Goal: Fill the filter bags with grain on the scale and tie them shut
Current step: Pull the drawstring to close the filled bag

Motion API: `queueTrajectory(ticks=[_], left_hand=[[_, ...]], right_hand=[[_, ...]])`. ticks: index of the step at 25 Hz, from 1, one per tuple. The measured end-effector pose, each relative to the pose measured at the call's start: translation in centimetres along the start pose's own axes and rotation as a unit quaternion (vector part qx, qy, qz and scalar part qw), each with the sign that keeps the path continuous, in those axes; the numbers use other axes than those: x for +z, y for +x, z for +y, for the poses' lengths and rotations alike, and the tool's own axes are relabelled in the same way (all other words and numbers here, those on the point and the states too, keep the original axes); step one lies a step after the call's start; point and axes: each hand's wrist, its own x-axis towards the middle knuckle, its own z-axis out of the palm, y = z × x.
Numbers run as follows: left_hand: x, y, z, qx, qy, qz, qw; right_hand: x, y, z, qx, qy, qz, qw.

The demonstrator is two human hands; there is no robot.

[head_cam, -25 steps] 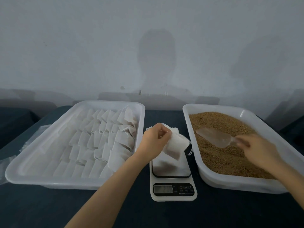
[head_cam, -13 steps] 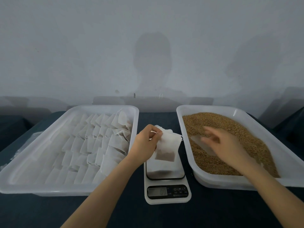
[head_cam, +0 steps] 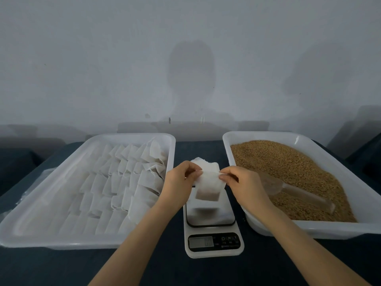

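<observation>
Pinching the filter bag (head_cam: 209,183) by its top edge, just above the scale (head_cam: 214,243), centre of frame.
Head view: my left hand (head_cam: 180,183) and right hand (head_cam: 242,181) each nip the bag's rim between thumb and fingertips. It looks light, limp and easy to tear (grain sags in its bottom), so I judge the rim the place to hold. Half a second ago my right hand hovered over the grain (head_cam: 288,162); now the scoop (head_cam: 299,195) lies there, let go.
</observation>
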Motion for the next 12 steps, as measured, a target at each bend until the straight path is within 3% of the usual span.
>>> queueTrajectory(ticks=[12], left_hand=[[0.5,0.4,-0.4,-0.013,0.135,-0.065,0.989]], right_hand=[[0.6,0.0,1.2,0.032,-0.016,-0.039,0.999]])
